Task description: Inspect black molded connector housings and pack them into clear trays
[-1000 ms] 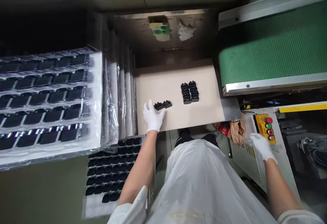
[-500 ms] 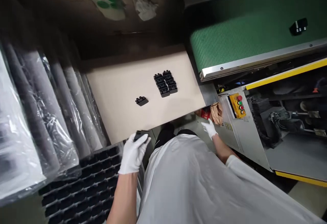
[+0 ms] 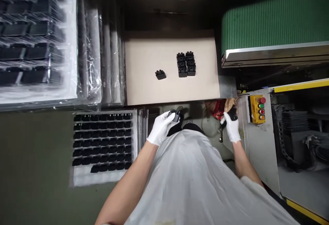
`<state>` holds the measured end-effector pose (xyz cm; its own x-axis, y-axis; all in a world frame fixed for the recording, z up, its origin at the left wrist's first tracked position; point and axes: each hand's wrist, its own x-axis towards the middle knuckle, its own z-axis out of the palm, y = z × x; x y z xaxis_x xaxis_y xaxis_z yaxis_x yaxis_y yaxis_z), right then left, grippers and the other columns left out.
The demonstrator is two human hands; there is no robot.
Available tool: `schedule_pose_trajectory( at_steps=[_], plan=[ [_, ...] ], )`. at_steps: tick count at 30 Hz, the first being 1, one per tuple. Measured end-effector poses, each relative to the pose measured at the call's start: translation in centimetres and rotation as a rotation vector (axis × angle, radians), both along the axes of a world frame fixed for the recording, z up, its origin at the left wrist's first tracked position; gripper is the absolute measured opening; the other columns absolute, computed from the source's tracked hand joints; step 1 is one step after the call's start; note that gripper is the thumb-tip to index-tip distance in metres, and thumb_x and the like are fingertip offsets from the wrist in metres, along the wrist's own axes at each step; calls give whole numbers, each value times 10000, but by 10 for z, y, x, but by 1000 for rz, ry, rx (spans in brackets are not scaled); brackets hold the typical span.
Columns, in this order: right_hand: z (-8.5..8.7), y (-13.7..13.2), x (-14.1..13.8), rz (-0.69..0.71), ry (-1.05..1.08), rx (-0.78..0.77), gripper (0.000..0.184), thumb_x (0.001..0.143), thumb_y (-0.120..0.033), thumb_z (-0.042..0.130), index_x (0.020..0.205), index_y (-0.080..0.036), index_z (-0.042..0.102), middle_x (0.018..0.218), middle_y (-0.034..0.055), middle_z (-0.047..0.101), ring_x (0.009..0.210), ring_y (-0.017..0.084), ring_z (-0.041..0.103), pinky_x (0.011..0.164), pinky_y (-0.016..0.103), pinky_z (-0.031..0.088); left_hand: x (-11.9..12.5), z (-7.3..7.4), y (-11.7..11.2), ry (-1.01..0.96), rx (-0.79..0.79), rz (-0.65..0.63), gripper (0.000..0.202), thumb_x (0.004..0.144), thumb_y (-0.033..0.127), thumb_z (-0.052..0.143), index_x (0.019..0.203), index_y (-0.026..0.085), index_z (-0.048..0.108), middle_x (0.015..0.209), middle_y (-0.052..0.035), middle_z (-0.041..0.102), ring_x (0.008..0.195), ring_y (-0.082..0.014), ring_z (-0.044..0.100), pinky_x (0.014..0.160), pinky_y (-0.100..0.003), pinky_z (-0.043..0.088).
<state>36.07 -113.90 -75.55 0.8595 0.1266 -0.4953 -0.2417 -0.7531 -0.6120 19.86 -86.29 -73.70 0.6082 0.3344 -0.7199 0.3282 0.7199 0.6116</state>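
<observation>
My left hand (image 3: 162, 127), in a white glove, is closed on a black plug adapter (image 3: 174, 115) with short prongs on its upper side, held just off the worktable's front edge. My right hand (image 3: 231, 127), also gloved in white, is by the brown paper bag (image 3: 229, 104) at the machine's side. Its fingers are bent around something dark that I cannot make out. On the beige worktable (image 3: 146, 55) a two-column block of black plug adapters (image 3: 186, 64) stands close together. One single adapter (image 3: 160, 74) lies apart to their left.
At left, plastic-wrapped trays (image 3: 89, 57) of black pieces stand stacked. Below them is a lower tray (image 3: 102, 139) with rows of black pieces. A green conveyor belt (image 3: 275, 23) runs at upper right, above a yellow button box (image 3: 257, 109). Red packaging (image 3: 217, 108) lies beside the bag.
My view has turned, so the table appears level. My left hand has moved right along the table front, still holding the adapter. My right hand, spread before, is now bent at the bag.
</observation>
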Motion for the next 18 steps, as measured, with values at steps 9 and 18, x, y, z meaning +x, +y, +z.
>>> schedule_pose_trajectory(
  at_steps=[9, 18],
  plan=[
    [31, 14, -60, 841, 152, -424, 476, 1008, -577, 511, 881, -196, 767, 1014, 133, 743, 1029, 292, 683, 777, 328, 451, 18, -73, 27, 383, 558, -434, 408, 685, 233, 876, 1000, 175, 624, 1095, -155, 720, 1218, -361, 660, 1133, -528, 478],
    [35, 40, -22, 825, 340, -402, 432, 919, -582, 598, 900, -202, 802, 919, 131, 790, 804, 257, 725, 661, 288, 403, -12, -71, 65, 325, 168, -685, 552, 504, 329, 1016, 832, 170, 602, 835, -87, 690, 948, -356, 742, 974, -578, 591]
  ],
)
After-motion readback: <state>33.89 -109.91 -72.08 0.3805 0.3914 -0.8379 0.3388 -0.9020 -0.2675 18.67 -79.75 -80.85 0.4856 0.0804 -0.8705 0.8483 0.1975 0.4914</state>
